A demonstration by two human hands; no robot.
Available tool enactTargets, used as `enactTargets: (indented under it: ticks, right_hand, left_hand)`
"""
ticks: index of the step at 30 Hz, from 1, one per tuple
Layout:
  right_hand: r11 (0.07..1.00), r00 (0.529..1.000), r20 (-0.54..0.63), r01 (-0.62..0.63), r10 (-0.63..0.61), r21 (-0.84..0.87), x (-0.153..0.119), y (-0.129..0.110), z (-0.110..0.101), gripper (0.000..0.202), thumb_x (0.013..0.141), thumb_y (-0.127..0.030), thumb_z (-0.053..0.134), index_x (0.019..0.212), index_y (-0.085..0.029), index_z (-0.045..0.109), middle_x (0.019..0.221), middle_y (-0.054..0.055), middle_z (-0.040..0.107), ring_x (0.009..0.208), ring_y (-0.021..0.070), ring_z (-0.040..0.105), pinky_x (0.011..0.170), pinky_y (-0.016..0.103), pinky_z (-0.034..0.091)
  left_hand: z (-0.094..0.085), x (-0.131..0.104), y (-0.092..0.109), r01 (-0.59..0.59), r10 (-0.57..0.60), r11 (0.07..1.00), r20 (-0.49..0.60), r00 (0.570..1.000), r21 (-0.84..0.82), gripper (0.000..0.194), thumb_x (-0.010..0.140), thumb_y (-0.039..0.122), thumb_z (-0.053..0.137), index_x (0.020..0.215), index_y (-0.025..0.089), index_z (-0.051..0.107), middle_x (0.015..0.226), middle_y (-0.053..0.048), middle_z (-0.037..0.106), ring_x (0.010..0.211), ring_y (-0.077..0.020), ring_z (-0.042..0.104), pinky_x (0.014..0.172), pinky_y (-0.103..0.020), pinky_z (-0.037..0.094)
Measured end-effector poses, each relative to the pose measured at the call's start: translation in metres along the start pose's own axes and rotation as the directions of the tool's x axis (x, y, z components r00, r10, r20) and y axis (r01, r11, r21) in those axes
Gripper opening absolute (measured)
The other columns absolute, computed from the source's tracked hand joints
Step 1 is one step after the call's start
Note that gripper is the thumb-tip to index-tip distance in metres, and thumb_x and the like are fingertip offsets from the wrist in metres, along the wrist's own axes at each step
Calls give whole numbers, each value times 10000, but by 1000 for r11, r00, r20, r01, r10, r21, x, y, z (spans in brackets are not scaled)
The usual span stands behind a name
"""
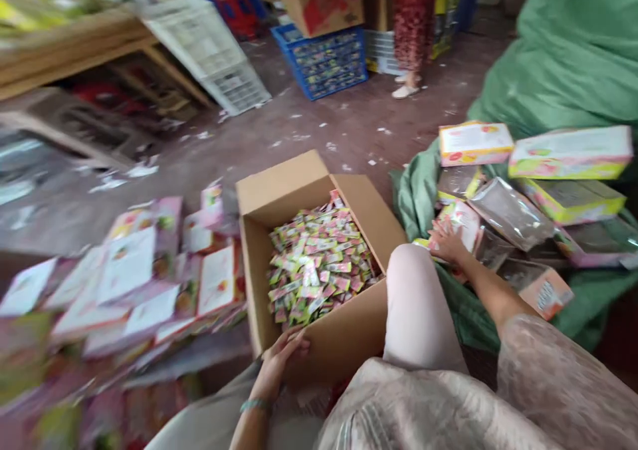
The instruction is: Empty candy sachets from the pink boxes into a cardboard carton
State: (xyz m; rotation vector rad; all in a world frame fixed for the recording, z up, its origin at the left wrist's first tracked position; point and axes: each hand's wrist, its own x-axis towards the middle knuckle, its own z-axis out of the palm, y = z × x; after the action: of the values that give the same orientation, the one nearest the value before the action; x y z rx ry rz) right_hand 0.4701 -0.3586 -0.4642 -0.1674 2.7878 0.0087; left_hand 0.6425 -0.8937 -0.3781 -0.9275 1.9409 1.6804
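An open cardboard box (319, 343) stands in front of my knees, holding a heap of small pink and green printed packets (319, 257). My left hand (286, 351) is at its near left corner, fingers closed over the rim. To the right, my right hand (447, 240) reaches past my knee with fingers spread. It touches a small pink-and-white printed carton (464, 223) at the near edge of a pile. Clear-windowed cartons (512, 214) lie around that one on green cloth.
Many flat printed cartons (127, 264) are stacked at left, blurred. A green sack (563, 58) bulges at right. Beyond are a blue crate (329, 64), a white crate (214, 54), a wooden table (74, 44) and a standing person (413, 24). Paper scraps litter the floor.
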Motion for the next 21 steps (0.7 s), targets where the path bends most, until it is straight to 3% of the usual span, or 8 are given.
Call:
enactTargets:
  ticks: [5, 8, 10, 13, 16, 19, 21]
  right_hand:
    - [1000, 1000, -26, 11, -11, -3, 2, 7, -12, 751, 995, -556, 409, 1676, -238, 395, 1795, 112, 125, 1623, 506, 99, 1135, 851, 312]
    - [997, 999, 3, 32, -33, 73, -3, 17, -34, 718, 973, -531, 383, 1628, -253, 482, 1785, 142, 160, 1608, 501, 200, 1092, 828, 391]
    - [990, 997, -71, 39, -30, 133, -10, 19, -51, 679, 957, -475, 333, 1540, -239, 588, 1763, 167, 233, 1586, 484, 284, 1108, 818, 380]
    - [952, 934, -357, 100, 10, 289, -25, -2, -80, 649, 951, -496, 298, 1428, -230, 649, 1624, 194, 481, 1500, 424, 463, 1200, 687, 406]
    - [893, 791, -612, 277, -1, 356, -44, -52, -100, 625, 949, -673, 380, 1372, -313, 666, 1465, 169, 627, 1402, 409, 566, 1153, 610, 500]
    - [883, 697, -705, 407, -135, 233, -55, -93, -104, 593, 936, -693, 461, 1442, -434, 628, 1421, 169, 653, 1286, 444, 630, 994, 677, 551]
    - [887, 638, -740, 444, -212, 128, -53, -98, -99, 617, 948, -635, 466, 1551, -512, 508, 1308, 201, 694, 1165, 461, 675, 881, 703, 557]
  left_hand:
    - [8, -5, 0, -100, 101, 993, 18, 995, -59, 732, 537, 647, 906, 1049, 160, 715, 754, -52, 739, 714, -202, 671, 765, -332, 529]
    - [3, -10, 5, -139, 130, 982, -76, 989, -131, 768, 490, 650, 923, 1034, 151, 710, 736, -36, 712, 686, -173, 638, 718, -298, 483]
    - [-9, -14, 13, -179, 149, 963, -154, 977, -202, 766, 491, 670, 914, 1015, 150, 707, 762, -39, 711, 688, -155, 624, 699, -281, 466]
    - [-43, -16, 28, -250, 189, 949, -289, 938, -193, 769, 510, 749, 850, 966, 149, 694, 795, -57, 710, 680, -148, 609, 682, -282, 469]
    - [-93, -6, 40, -284, 207, 953, -452, 868, -109, 740, 527, 776, 803, 920, 164, 665, 810, -60, 702, 720, -171, 624, 699, -299, 490]
    - [-148, 15, 46, -257, 184, 965, -588, 787, -43, 628, 608, 715, 798, 895, 177, 648, 874, -87, 718, 863, -240, 673, 775, -332, 505]
    - [-184, 32, 50, -199, 146, 980, -663, 734, -5, 571, 637, 625, 827, 931, 165, 659, 988, -155, 738, 1037, -337, 684, 887, -396, 504]
